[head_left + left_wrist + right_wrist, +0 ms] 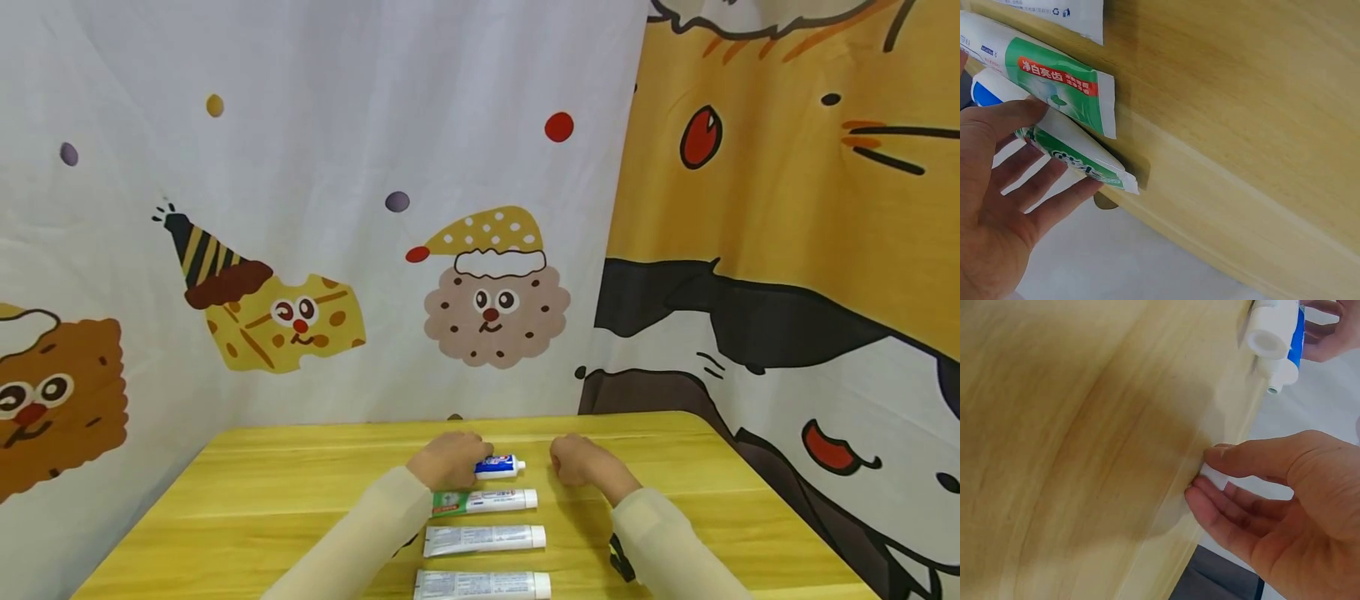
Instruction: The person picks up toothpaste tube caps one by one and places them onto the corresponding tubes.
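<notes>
Two hands work at the far end of a row of toothpaste tubes on a yellow wood-grain table set before cartoon-printed curtains. The left hand grasps the blue-and-white toothpaste tube, the farthest of the row; the left wrist view shows the thumb on top and the fingers curled beneath its flat crimped end, a hold that steadies the tube while its uncapped white nozzle points toward the other hand. The right hand rests on the table well apart from the nozzle and pinches a small white cap between thumb and fingertips, apparently the cap belonging to that open nozzle. Just beside the held tube lies a green-and-white toothpaste tube with a red label band, followed nearer the person by two white-and-grey toothpaste tubes, all capped, parallel, and with caps facing right, an arrangement that suggests tubes handled in sequence.
</notes>
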Motion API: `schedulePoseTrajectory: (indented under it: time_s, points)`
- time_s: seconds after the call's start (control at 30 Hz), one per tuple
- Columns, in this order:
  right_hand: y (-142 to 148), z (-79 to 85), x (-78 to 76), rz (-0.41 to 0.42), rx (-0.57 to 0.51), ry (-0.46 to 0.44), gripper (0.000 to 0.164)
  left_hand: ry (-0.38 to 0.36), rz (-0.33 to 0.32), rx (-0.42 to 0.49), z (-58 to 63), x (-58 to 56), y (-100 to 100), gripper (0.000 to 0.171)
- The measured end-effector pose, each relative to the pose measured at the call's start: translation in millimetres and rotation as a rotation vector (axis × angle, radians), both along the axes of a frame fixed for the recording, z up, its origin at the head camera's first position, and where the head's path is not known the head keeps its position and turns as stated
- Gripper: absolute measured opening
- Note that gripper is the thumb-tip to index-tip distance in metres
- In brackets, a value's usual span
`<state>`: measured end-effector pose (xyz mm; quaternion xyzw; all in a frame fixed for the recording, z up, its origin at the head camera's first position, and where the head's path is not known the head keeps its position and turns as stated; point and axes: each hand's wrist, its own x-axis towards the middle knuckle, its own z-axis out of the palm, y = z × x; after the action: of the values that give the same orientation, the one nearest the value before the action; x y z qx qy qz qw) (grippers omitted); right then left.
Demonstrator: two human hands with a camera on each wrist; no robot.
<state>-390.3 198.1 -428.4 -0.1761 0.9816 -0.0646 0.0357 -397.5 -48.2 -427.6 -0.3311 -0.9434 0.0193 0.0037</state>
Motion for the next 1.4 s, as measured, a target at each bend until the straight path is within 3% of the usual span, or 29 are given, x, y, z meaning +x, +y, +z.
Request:
schedulePoseTrajectory:
  time_s: [0.23, 0.4, 0.53, 0.7, 0.9, 1.03, 1.2, 1.4]
  points:
    - [2.9, 0.0, 0.7, 0.044, -0.108, -0.018, 0.026, -0.007, -0.007, 0.016, 2.0, 4.2, -2.2, 0.032]
    - [7.9, 9.2, 2.5, 0.099, -0.212, -0.009, 0.017, 0.028, -0.022, 0.035, 7.0, 6.5, -5.3, 0.043]
    - [12.0, 17.9, 2.3, 0.120, -0.323, -0.029, 0.013, 0.028, -0.007, 0.056, 14.4, 10.0, -6.0, 0.041]
    - [13.9, 33.2, 7.1, 0.107, -0.383, 0.079, 0.019, 0.049, -0.030, 0.109, 24.1, 18.6, -5.3, 0.038]
    - [11.0, 48.8, 22.4, 0.122, -0.420, 0.185, 0.020, 0.065, -0.067, 0.211, 31.2, 34.0, -7.7, 0.038]
    - [10.4, 56.8, 35.1, 0.120, -0.508, 0.208, 0.018, 0.098, -0.083, 0.290, 37.0, 44.2, -10.8, 0.036]
    - [11.0, 61.5, 54.5, 0.066, -0.673, 0.138, 0.008, 0.133, -0.094, 0.354, 41.0, 62.9, -14.2, 0.037]
    - [12.1, 61.3, 69.6, 0.079, -0.919, 0.057, 0.011, 0.179, -0.085, 0.403, 42.8, 85.3, -16.2, 0.038]
